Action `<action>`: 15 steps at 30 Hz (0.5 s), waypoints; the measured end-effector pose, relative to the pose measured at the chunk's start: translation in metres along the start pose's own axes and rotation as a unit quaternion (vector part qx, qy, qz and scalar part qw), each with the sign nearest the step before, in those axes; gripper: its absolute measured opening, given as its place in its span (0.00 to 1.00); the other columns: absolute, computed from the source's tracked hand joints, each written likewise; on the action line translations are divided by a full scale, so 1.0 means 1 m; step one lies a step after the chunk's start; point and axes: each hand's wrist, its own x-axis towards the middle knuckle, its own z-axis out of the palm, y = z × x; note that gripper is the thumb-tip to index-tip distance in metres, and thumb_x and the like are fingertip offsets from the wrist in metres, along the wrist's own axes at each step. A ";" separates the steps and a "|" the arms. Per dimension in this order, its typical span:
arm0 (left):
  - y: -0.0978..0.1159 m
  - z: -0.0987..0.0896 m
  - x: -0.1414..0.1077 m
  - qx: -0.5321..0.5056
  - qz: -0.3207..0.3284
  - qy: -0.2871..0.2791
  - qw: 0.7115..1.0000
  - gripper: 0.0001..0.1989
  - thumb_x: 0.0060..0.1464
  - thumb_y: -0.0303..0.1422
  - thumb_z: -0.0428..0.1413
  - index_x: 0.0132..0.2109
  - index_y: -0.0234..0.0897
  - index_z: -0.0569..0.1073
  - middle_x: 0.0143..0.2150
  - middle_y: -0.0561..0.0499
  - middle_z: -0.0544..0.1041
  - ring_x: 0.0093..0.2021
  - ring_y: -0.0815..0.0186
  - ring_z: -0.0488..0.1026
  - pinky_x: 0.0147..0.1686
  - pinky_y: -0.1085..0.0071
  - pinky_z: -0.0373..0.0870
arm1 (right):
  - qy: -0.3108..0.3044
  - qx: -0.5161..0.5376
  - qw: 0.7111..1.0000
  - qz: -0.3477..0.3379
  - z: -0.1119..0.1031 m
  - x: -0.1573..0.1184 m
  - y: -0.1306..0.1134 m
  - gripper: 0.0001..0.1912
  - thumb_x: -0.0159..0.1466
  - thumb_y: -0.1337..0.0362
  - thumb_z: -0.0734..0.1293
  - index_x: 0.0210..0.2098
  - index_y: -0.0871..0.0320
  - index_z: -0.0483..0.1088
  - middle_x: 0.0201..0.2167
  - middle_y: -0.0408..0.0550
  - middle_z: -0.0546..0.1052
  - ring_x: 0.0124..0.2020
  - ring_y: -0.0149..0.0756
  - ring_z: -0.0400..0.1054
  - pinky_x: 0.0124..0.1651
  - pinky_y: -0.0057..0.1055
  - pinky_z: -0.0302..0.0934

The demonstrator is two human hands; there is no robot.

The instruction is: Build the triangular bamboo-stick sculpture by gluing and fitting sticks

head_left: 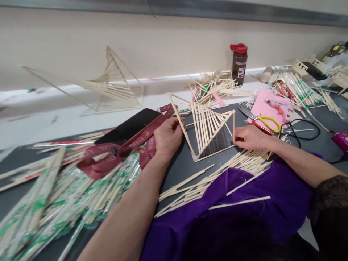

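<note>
Between my two hands stands a small frame built of wooden chopsticks [204, 127], its slanted sticks fanned in a twisting row. My left hand [169, 136] is closed at the frame's left side, fingertips on or right behind a slanting stick. At the lower right corner, my right hand [246, 137] pinches the frame near the foot of its upright stick. Loose chopsticks [201, 185] lie in front of the frame, partly on purple cloth [231, 210] over my lap. Some of my left fingertips are hidden by the hand itself.
Wrapped chopsticks [70, 203] cover the left, beside a dark red ribbon [103, 159] and a black tablet-like slab [130, 125]. A larger stick frame [116, 90] stands by the wall. Scissors [261, 121], a glue gun [278, 106] with a cord, and a bottle [239, 65] are right.
</note>
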 end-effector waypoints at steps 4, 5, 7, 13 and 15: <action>0.001 -0.001 0.000 -0.002 -0.006 -0.003 1.000 0.16 0.52 0.35 0.52 0.46 0.39 0.77 0.42 0.48 0.81 0.41 0.59 0.77 0.45 0.65 0.71 | -0.016 0.003 1.000 -0.018 -0.004 0.000 0.001 0.09 0.57 0.74 0.61 0.31 0.61 0.73 0.35 0.48 0.77 0.34 0.31 0.70 0.35 0.26 0.57; 0.001 -0.001 0.000 0.000 -0.006 -0.003 1.000 0.16 0.52 0.35 0.52 0.46 0.39 0.77 0.43 0.48 0.81 0.41 0.58 0.78 0.45 0.64 0.71 | -0.014 -0.002 1.000 -0.019 -0.005 0.000 0.002 0.10 0.57 0.75 0.60 0.32 0.60 0.73 0.35 0.48 0.77 0.34 0.31 0.70 0.36 0.26 0.57; 0.001 -0.001 0.000 0.002 -0.004 -0.003 1.000 0.16 0.52 0.36 0.52 0.46 0.39 0.77 0.44 0.48 0.81 0.42 0.58 0.77 0.46 0.63 0.71 | 0.007 -0.015 1.000 -0.009 -0.006 0.000 0.005 0.12 0.57 0.75 0.60 0.34 0.60 0.73 0.36 0.47 0.77 0.35 0.31 0.69 0.36 0.26 0.57; 0.001 -0.001 0.002 -0.012 -0.006 0.009 1.000 0.14 0.52 0.35 0.53 0.45 0.42 0.77 0.44 0.49 0.81 0.42 0.57 0.77 0.46 0.62 0.71 | 0.045 -0.033 0.998 0.026 -0.008 0.000 0.006 0.09 0.60 0.71 0.61 0.34 0.59 0.73 0.33 0.46 0.78 0.33 0.32 0.70 0.35 0.26 0.56; 0.005 -0.003 0.002 -0.019 -0.017 0.003 1.000 0.16 0.53 0.35 0.51 0.46 0.41 0.77 0.43 0.49 0.81 0.41 0.58 0.77 0.43 0.63 0.72 | 0.053 -0.033 0.997 0.046 -0.010 -0.002 0.005 0.09 0.59 0.69 0.61 0.34 0.59 0.73 0.32 0.46 0.78 0.32 0.33 0.70 0.33 0.27 0.55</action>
